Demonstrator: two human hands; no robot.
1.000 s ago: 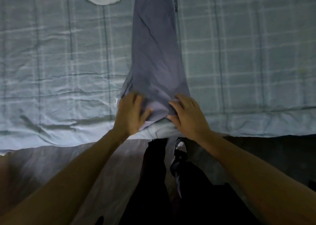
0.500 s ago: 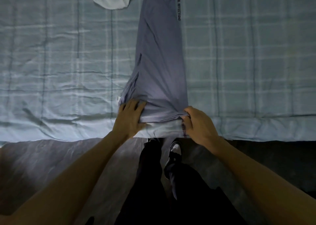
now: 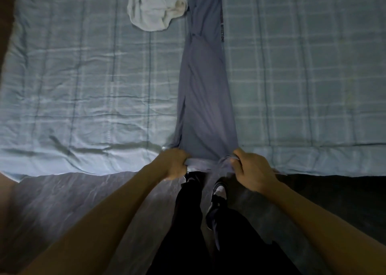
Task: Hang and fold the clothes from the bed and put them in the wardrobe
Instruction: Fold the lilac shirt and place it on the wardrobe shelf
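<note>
— Left hand (image 3: 173,163) and right hand (image 3: 252,170), what do they hold?
— Each grips a near corner of long grey-blue fabric trousers (image 3: 205,99), stretching straight away across the pale blue checked bed (image 3: 302,87); both equally near.

grey-purple trousers (image 3: 205,99), pale blue plaid bedcover (image 3: 83,82), white garment (image 3: 150,13)

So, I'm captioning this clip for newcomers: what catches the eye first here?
The long grey-purple trousers stretched up the middle of the checked blue bed, the left hand and right hand gripping their near end. A crumpled white garment lies beyond, left of them.
</note>
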